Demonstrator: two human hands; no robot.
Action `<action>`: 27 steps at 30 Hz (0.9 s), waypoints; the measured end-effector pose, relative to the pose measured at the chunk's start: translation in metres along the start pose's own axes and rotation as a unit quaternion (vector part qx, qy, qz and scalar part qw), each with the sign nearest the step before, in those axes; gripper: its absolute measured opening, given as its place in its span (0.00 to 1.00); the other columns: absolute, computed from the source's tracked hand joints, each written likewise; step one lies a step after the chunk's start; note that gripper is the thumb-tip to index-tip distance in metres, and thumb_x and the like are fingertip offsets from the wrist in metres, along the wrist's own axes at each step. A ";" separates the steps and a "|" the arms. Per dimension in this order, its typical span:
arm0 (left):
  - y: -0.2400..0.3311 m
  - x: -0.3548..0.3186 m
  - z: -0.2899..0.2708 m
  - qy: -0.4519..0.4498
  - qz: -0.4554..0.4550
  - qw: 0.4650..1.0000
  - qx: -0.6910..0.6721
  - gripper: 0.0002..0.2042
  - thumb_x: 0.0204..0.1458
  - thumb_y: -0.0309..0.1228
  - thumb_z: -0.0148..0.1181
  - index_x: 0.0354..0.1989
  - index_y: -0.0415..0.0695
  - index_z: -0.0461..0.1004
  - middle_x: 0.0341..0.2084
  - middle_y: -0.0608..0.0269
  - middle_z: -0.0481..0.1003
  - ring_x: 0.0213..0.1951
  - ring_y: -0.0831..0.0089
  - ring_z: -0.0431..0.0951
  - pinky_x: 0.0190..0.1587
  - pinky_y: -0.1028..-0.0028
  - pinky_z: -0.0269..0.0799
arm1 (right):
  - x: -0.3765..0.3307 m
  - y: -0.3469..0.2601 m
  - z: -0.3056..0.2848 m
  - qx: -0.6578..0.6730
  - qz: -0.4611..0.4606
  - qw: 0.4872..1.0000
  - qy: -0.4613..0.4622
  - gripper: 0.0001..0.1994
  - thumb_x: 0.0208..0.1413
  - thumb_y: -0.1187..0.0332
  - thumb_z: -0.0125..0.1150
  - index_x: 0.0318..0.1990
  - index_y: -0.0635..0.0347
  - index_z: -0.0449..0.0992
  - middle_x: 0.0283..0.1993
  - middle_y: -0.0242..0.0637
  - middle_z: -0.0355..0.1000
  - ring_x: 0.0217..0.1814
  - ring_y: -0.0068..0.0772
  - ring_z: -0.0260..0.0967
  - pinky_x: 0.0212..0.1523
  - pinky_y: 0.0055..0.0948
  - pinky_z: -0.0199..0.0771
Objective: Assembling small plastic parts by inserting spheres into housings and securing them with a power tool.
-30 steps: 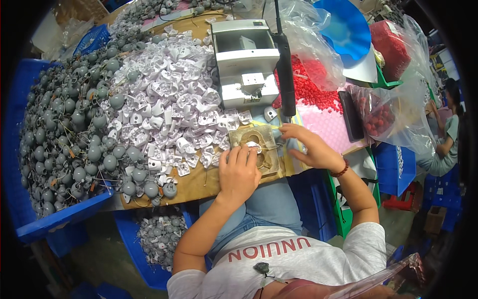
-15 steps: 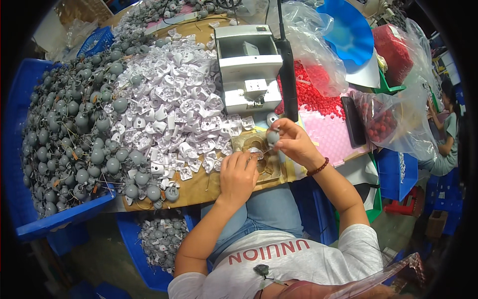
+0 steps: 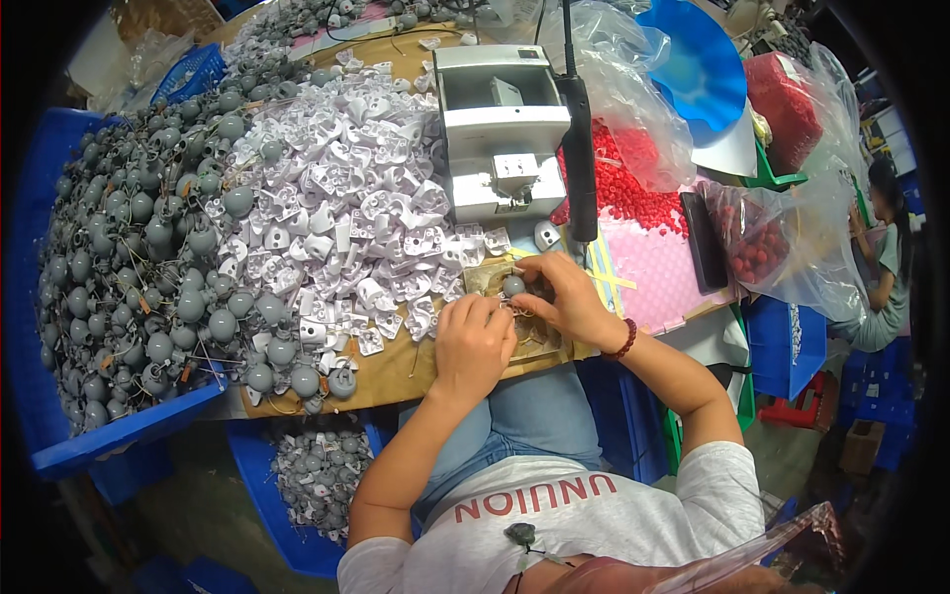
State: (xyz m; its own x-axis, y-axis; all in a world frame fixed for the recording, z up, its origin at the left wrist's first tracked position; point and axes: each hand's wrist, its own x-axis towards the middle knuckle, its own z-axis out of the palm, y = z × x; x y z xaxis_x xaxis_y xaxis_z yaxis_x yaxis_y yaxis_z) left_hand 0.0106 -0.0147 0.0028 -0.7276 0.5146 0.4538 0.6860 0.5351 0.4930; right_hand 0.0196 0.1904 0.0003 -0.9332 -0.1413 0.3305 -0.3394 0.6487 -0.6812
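Observation:
A grey ball-shaped part (image 3: 514,286) sits between the thumb and fingers of my right hand (image 3: 574,305), which is closed around it just over a block-like fixture (image 3: 483,279). Right beside it, my left hand (image 3: 473,342) rests on the fixture's left side with fingers bent and pressed together. What those left fingers hold is hidden beneath them. Close behind my right hand, a lone white plastic part (image 3: 546,235) lies on the bench. A white and grey bench machine (image 3: 503,139) stands beyond the fixture.
White plastic parts (image 3: 346,198) are heaped left of the machine, and grey ball parts with wires (image 3: 148,257) further left. Red small parts (image 3: 633,183), a black phone (image 3: 703,241) and a blue basin (image 3: 698,64) are to the right. A person (image 3: 881,262) sits at far right.
My right hand has brought the grey ball part left and down to the fixture, close to my left fingertips. The left hand has stayed in nearly the same place.

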 end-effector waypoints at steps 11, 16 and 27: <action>0.007 0.019 0.004 -0.038 -0.062 0.997 0.016 0.19 0.45 0.27 0.68 0.48 0.43 0.74 0.38 0.58 0.74 0.44 0.56 0.73 0.46 0.59 0.70 | 0.059 0.035 -0.033 -0.145 -0.021 0.944 0.295 0.29 0.53 0.71 0.70 0.63 0.63 0.68 0.53 0.49 0.74 0.56 0.52 0.68 0.58 0.45 0.68; 0.004 0.020 0.002 -0.031 -0.044 0.999 0.009 0.19 0.44 0.26 0.69 0.46 0.43 0.75 0.37 0.57 0.73 0.43 0.56 0.73 0.45 0.60 0.71 | 0.084 0.067 -0.042 0.099 0.168 0.955 0.224 0.30 0.59 0.69 0.69 0.67 0.63 0.64 0.49 0.43 0.76 0.47 0.37 0.75 0.49 0.34 0.75; 0.000 0.017 0.009 -0.007 -0.032 0.999 -0.029 0.19 0.43 0.24 0.68 0.47 0.40 0.75 0.36 0.53 0.74 0.41 0.52 0.72 0.45 0.59 0.71 | 0.126 -0.051 -0.074 0.404 -0.093 0.877 0.241 0.25 0.56 0.86 0.64 0.58 0.62 0.62 0.34 0.34 0.74 0.31 0.23 0.74 0.34 0.25 0.77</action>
State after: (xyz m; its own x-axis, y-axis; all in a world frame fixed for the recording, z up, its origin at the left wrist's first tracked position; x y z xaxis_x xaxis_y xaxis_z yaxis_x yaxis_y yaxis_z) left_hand -0.0017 -0.0002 0.0036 -0.7692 0.4898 0.4103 0.6362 0.5276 0.5628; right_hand -0.0721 0.1947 0.1252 -0.7604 0.2716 0.5899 -0.6351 -0.1213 -0.7628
